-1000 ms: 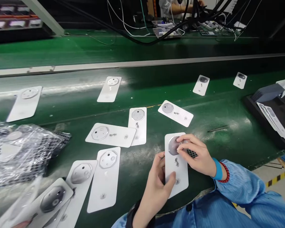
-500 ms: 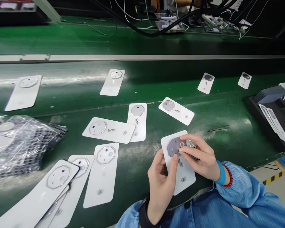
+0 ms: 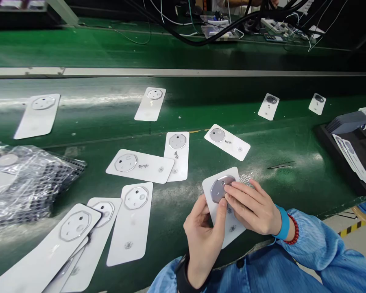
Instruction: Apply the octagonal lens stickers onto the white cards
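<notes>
One camera, worn on the person's head, looked forward and down across the glossy green belt surface. It sat close above the left hand and right hand at the white rectangular plastic card, low in frame.

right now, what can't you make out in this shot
Head view only:
- Middle of the held cover: hidden under the right hand; its grip cannot be told.
- Crinkled clear scrap: mostly behind that hand.
- Contents of the bag: blurred by wrinkled plastic.
- Print on far covers: too small.
- Bottom-left covers: cut by the frame edge.
</notes>
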A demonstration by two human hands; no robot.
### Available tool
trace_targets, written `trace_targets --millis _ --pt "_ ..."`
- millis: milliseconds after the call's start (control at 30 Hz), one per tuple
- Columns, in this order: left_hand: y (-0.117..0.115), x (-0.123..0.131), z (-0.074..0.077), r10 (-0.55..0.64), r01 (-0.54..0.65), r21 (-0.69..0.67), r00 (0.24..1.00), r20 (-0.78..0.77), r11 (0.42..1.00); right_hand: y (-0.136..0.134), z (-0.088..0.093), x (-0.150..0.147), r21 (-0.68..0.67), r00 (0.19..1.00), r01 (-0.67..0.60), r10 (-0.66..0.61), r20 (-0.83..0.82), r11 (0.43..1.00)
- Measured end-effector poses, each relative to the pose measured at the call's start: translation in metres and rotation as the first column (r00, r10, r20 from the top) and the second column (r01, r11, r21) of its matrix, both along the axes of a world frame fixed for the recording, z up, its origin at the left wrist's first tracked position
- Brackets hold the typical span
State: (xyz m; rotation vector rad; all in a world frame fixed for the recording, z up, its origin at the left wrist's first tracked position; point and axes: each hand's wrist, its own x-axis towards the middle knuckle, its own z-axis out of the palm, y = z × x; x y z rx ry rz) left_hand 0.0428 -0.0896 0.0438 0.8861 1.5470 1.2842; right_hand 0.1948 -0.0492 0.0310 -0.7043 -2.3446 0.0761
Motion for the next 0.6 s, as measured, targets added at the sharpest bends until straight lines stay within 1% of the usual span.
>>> trace_targets --millis 67,133,200,233,267,333,367,400,500,533,600 --pt "0.001 -0.001 0.000 -0.004 0.006 -0.032 0.999 0.044 0.999 0.000 0.002 0.000 -0.021 1.000 0.000 0.000 -0.014 1.000" --pt "0.003 -0.002 -0.001 -0.023 0.032 -0.078 0.993 0.117 0.996 0.001 0.006 0.000 -0.107 0.996 -0.035 0.026 -0.080 0.994" --pt "0.006 -0.004 -0.005 -0.024 0.043 -0.103 0.984 0.176 0.994 0.002 0.011 0.000 -0.216 0.980 -0.098 0.056 -0.190 0.972" --pt "0.007 -0.007 -0.007 0.000 0.021 -0.108 0.982 0.187 0.994 0.003 0.012 0.001 -0.261 0.967 -0.115 0.048 -0.248 0.958" --pt "0.009 -0.011 -0.010 0.048 -0.028 -0.113 0.982 0.183 0.993 0.004 0.011 0.002 -0.296 0.954 -0.113 0.021 -0.298 0.949" --pt "0.013 -0.021 -0.015 0.175 -0.155 -0.136 0.974 0.147 0.978 0.007 0.002 0.007 -0.353 0.944 -0.047 -0.074 -0.322 0.934" --pt "0.014 -0.028 -0.017 0.216 -0.195 -0.160 0.968 0.129 0.968 0.009 -0.006 0.010 -0.379 0.950 0.001 -0.119 -0.289 0.926" --pt "0.015 -0.035 -0.019 0.233 -0.209 -0.189 0.966 0.115 0.959 0.011 -0.016 0.014 -0.399 0.963 0.049 -0.150 -0.226 0.916" --pt "0.015 -0.055 -0.024 0.203 -0.187 -0.250 0.978 0.039 0.950 0.018 -0.048 0.024 -0.407 0.986 0.160 -0.165 0.022 0.899" --pt "0.014 -0.059 -0.026 0.199 -0.197 -0.247 0.980 -0.017 0.949 0.020 -0.057 0.026 -0.399 0.984 0.180 -0.162 0.078 0.899" --pt "0.013 -0.064 -0.031 0.193 -0.221 -0.193 0.969 -0.157 0.956 0.023 -0.067 0.029 -0.391 0.981 0.187 -0.155 0.114 0.901"
